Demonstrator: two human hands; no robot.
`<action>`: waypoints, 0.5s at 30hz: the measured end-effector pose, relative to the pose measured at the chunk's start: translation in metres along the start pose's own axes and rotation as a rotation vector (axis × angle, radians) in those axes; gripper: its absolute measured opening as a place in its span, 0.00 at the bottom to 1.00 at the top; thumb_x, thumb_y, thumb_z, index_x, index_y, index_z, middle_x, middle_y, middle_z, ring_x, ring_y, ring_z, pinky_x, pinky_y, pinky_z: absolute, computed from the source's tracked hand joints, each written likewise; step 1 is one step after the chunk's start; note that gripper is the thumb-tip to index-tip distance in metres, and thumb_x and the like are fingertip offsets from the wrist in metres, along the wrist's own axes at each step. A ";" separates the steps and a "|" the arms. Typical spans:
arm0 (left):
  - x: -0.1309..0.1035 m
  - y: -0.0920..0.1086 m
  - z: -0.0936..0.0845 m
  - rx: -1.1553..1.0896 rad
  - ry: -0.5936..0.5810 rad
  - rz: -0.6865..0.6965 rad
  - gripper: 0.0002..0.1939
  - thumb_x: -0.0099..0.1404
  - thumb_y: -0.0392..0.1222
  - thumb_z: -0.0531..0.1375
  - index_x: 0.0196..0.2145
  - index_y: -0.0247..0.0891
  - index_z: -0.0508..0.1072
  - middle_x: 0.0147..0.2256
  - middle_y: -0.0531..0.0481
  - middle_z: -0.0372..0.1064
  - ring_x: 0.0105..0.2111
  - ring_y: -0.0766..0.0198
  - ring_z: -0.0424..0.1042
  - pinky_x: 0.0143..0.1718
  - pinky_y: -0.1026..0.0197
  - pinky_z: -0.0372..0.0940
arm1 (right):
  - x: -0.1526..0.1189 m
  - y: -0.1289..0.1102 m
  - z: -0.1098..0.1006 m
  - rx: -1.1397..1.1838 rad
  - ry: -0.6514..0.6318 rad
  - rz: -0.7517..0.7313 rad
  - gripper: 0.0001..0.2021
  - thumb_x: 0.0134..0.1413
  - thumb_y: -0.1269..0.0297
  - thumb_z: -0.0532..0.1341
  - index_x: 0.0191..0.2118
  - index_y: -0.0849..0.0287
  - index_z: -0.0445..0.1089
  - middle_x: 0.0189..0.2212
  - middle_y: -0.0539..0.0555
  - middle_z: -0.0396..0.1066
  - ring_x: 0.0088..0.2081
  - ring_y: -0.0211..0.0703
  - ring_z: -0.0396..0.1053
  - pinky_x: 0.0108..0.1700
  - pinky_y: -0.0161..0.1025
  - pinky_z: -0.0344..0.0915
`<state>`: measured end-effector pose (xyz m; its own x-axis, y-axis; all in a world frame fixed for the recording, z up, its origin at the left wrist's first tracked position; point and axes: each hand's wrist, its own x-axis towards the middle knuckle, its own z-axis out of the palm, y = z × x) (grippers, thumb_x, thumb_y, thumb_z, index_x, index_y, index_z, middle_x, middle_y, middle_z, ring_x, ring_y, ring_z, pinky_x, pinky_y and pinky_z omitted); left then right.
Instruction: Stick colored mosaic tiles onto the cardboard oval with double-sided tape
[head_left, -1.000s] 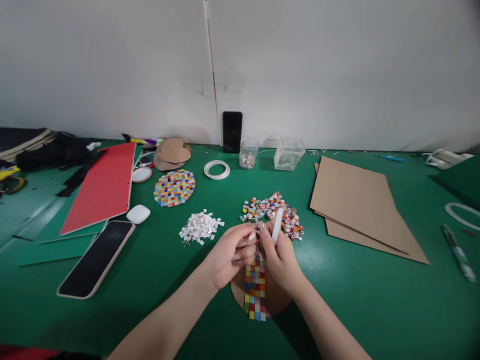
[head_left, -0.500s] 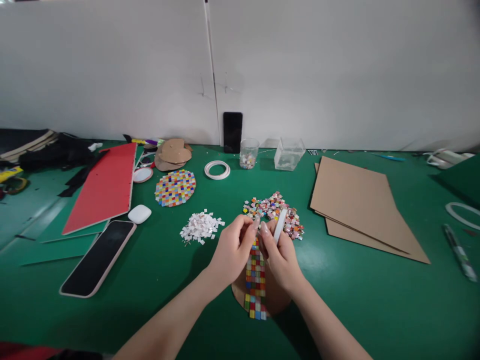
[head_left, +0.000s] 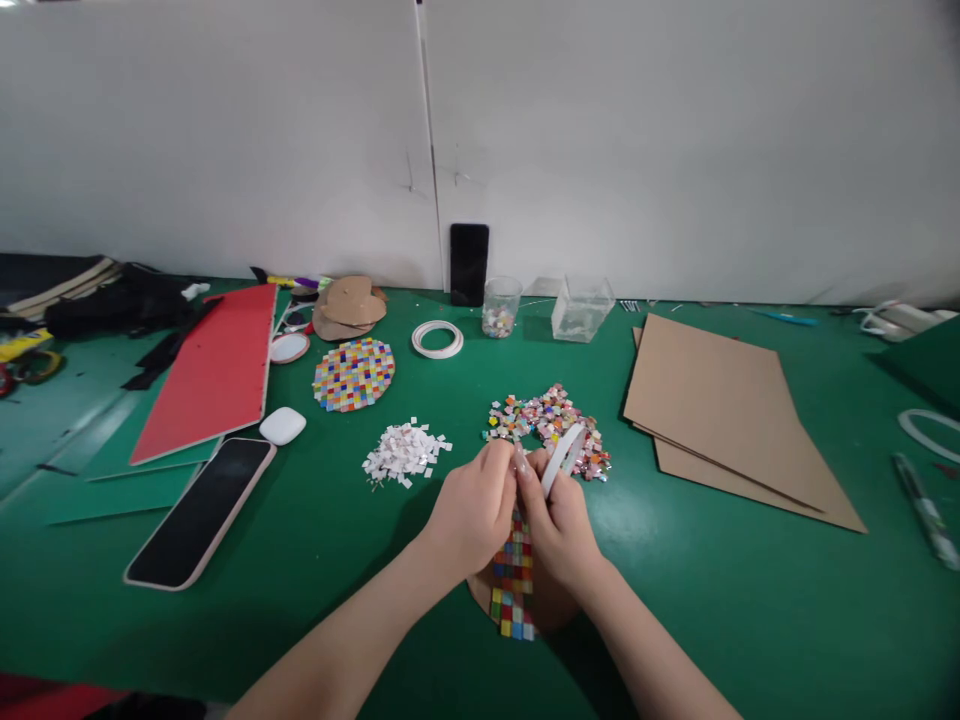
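Note:
My right hand (head_left: 561,525) grips a white roll of tape (head_left: 561,458), the ring standing up between its fingers. Fingers curled, my left hand (head_left: 472,510) meets my right thumb; what it pinches, if anything, is hidden. Below both hands lies a round brown cardboard piece (head_left: 555,607), partly covered by a strip of colourful mosaic tiles (head_left: 513,570). Just beyond the hands spreads a pile of coloured tiles (head_left: 544,410). Left of them is a heap of small white squares (head_left: 405,452).
A tile-covered disc (head_left: 354,375), a white ring roll (head_left: 437,340), a clear cup (head_left: 500,308) and a clear box (head_left: 581,308) stand farther back. Cardboard sheets (head_left: 712,400) lie right. A phone (head_left: 201,512) and a red board (head_left: 214,370) lie left.
My left hand has turned and its fingers have curled tighter against the right thumb. The tape roll has tilted in my right hand. The view has shifted slightly.

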<state>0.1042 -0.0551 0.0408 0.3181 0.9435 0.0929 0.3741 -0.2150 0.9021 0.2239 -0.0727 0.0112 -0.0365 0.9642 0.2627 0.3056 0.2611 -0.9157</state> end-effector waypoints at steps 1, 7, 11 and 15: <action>0.000 0.000 0.000 0.010 -0.007 0.010 0.05 0.62 0.35 0.51 0.28 0.41 0.61 0.25 0.52 0.58 0.25 0.62 0.58 0.27 0.63 0.47 | 0.000 0.000 0.000 -0.026 -0.002 -0.012 0.13 0.62 0.64 0.47 0.25 0.56 0.52 0.19 0.45 0.54 0.20 0.35 0.55 0.23 0.34 0.50; 0.001 0.000 -0.002 0.027 -0.048 0.033 0.09 0.64 0.35 0.47 0.26 0.40 0.56 0.22 0.55 0.54 0.22 0.65 0.55 0.25 0.63 0.45 | 0.001 -0.003 -0.003 -0.082 -0.041 -0.049 0.12 0.62 0.66 0.47 0.26 0.56 0.53 0.20 0.46 0.55 0.21 0.35 0.56 0.24 0.34 0.52; 0.003 0.002 -0.004 -0.015 -0.106 -0.024 0.11 0.67 0.39 0.44 0.26 0.40 0.54 0.23 0.55 0.55 0.22 0.66 0.56 0.25 0.63 0.46 | -0.001 -0.004 -0.003 0.038 -0.023 0.032 0.14 0.63 0.63 0.47 0.24 0.56 0.52 0.19 0.45 0.51 0.20 0.34 0.52 0.23 0.34 0.50; 0.003 0.005 -0.005 -0.096 -0.122 -0.080 0.13 0.69 0.43 0.43 0.26 0.39 0.56 0.22 0.55 0.54 0.22 0.67 0.54 0.24 0.63 0.47 | -0.002 -0.004 -0.001 0.197 0.017 0.089 0.15 0.63 0.60 0.47 0.24 0.56 0.51 0.19 0.44 0.48 0.20 0.33 0.47 0.22 0.33 0.49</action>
<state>0.1029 -0.0523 0.0473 0.3964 0.9177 -0.0270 0.3190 -0.1101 0.9413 0.2236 -0.0757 0.0145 -0.0009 0.9834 0.1816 0.1148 0.1805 -0.9769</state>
